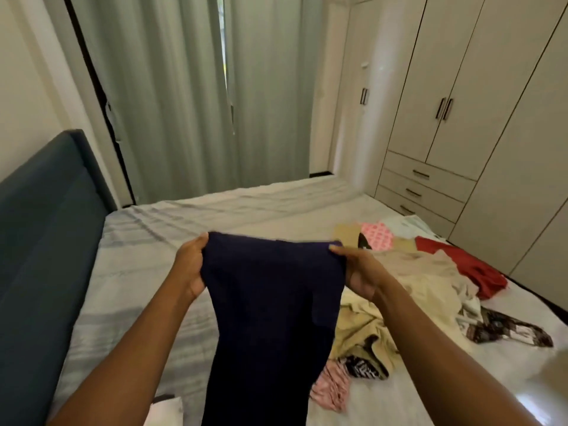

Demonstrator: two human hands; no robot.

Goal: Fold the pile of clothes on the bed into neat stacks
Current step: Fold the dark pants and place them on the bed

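Note:
A dark navy garment [272, 305] hangs in front of me above the bed [190, 222], held up by its top edge. My left hand [190, 265] grips its left top corner and my right hand [359, 272] grips its right top corner. The garment's lower part drops out of view at the bottom. To the right on the bed lies the pile of clothes [424, 287]: beige and cream pieces, a red garment [473, 265], a pink patterned piece [376, 236], a pink striped piece [332, 392] and a black-and-white patterned piece [504, 329].
A dark blue headboard [46, 241] stands along the left. Grey curtains [190, 87] hang behind the bed. Wardrobe doors and drawers [445, 133] line the right wall. A grey striped sheet covers the bed's left and far part.

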